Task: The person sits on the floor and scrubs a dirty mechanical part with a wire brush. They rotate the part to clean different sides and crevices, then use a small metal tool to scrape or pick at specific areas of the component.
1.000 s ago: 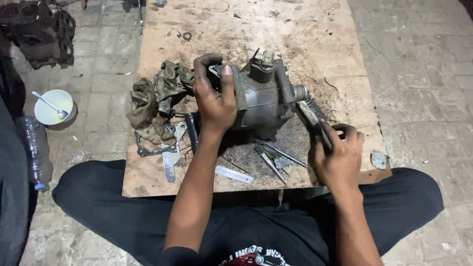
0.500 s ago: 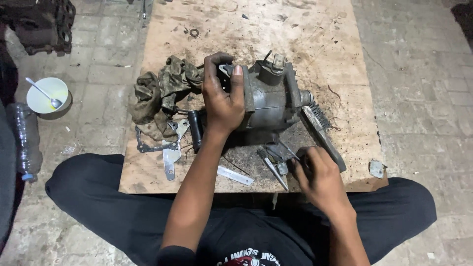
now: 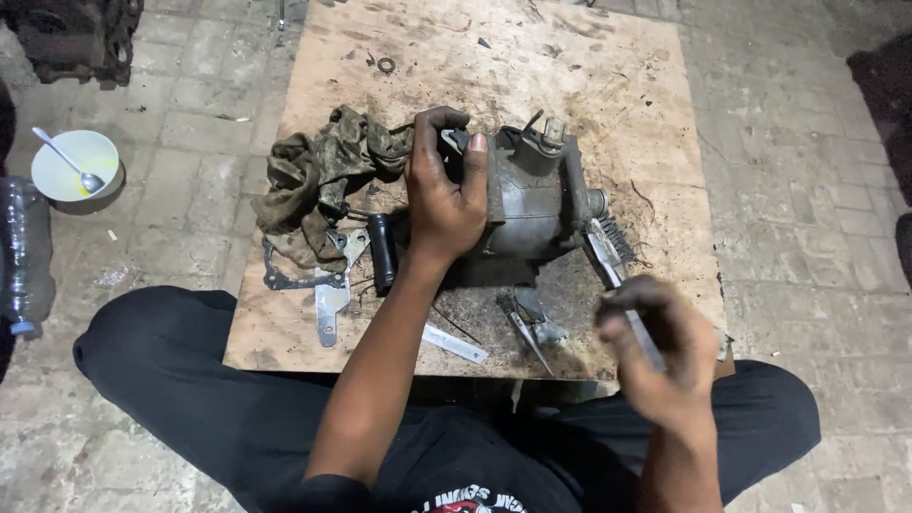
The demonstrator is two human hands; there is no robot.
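Sitting at stained plywood board (image 3: pixel 313 342), I see my left hand (image 3: pixel 445 204) clamped over grimy grey metal engine casing (image 3: pixel 532 204). Crumpled dirty rag (image 3: pixel 313 176) just left of it. Right hand (image 3: pixel 665 356), blurred, closed on thin metal-handled wire brush (image 3: pixel 613 261) beside casing.

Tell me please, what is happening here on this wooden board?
A person sits cross-legged on the floor behind a stained wooden board. The left hand grips a grimy grey metal engine part standing on the board. The right hand, blurred, holds a thin metal tool, possibly the handle of the wire brush beside the part. A dirty crumpled rag and small flat metal pieces lie to the left.
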